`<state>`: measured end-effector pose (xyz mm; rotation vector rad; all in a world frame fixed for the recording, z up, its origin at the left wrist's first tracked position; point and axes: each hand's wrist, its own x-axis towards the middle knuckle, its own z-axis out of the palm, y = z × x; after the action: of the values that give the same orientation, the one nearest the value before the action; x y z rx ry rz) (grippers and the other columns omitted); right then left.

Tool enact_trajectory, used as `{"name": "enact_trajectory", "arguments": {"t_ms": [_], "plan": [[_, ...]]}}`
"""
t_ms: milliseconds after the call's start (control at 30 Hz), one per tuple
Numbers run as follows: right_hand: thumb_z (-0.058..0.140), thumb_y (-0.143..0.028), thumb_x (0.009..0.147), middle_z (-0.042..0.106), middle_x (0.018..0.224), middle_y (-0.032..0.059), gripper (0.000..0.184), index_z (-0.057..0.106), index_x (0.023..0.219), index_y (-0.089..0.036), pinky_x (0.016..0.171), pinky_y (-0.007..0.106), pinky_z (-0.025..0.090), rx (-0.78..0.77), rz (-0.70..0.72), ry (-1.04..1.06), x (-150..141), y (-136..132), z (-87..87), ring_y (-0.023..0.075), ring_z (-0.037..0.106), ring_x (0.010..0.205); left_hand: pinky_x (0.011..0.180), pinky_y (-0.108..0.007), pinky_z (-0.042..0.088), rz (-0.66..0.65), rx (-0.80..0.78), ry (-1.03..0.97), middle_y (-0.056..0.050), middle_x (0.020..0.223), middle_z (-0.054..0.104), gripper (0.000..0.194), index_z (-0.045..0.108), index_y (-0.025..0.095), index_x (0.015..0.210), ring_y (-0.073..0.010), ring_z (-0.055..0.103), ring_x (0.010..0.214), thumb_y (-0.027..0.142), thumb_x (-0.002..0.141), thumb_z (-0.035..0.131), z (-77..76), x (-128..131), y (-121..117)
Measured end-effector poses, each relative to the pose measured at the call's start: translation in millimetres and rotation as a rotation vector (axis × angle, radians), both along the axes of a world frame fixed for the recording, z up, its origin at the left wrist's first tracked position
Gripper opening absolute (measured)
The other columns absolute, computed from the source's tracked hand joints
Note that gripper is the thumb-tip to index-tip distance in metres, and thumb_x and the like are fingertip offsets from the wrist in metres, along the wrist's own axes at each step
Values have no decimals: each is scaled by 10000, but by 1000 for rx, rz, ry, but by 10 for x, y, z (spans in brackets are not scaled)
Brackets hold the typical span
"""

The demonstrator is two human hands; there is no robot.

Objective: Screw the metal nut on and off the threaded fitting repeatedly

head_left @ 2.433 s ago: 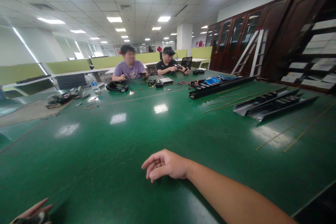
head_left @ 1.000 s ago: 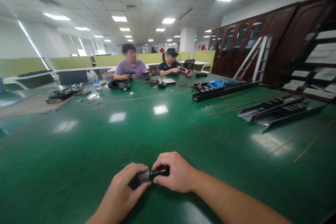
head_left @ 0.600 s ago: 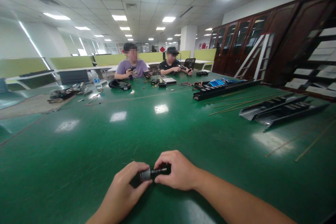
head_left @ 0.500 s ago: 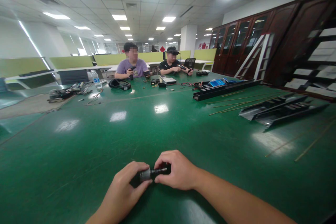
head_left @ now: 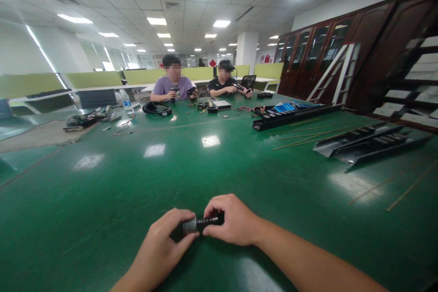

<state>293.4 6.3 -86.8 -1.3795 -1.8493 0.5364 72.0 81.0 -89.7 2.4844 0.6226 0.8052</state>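
Observation:
A small dark metal cylinder with a threaded stem lies between my two hands just above the green table. My left hand wraps its fingers round the grey cylinder end. My right hand pinches the threaded stem end from the right. Both hands are closed on the part, and much of it is hidden by the fingers.
Two people sit at the far end with small tools and parts, a black headset and a water bottle near them. Black metal trays and thin brass rods lie at the right. Dark wooden cabinets line the right wall.
My left hand came up from the lower left with the part, and my right hand closed on its other end. In the last second the hands barely moved.

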Motion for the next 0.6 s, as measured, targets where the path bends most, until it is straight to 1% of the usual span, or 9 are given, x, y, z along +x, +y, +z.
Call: {"name": "enact_trajectory", "arguments": {"t_ms": [233, 433, 600], "plan": [[758, -288, 720, 656, 752, -28, 156, 681, 820, -197, 643, 215, 393, -10, -20, -9, 3, -5, 12, 113, 578, 688, 832, -249, 532, 10, 8, 13, 18, 1014, 680, 270, 598, 298, 1105, -152, 656, 926, 247, 856, 691, -2, -15, 10], [738, -301, 752, 656, 744, -22, 135, 678, 813, -195, 643, 220, 391, -2, -35, -26, 13, 3, 9, 116, 578, 687, 831, -257, 537, 17, 22, 7, 6, 1010, 687, 254, 607, 285, 1096, -160, 661, 924, 273, 858, 694, 1, -14, 16], [729, -287, 760, 653, 738, -20, 119, 679, 810, -191, 641, 219, 392, 3, -39, -21, 22, 6, 30, 116, 578, 684, 827, -261, 541, 32, 20, 2, 11, 1008, 690, 248, 608, 290, 1095, -161, 663, 921, 283, 861, 688, 11, -17, 28]]}}
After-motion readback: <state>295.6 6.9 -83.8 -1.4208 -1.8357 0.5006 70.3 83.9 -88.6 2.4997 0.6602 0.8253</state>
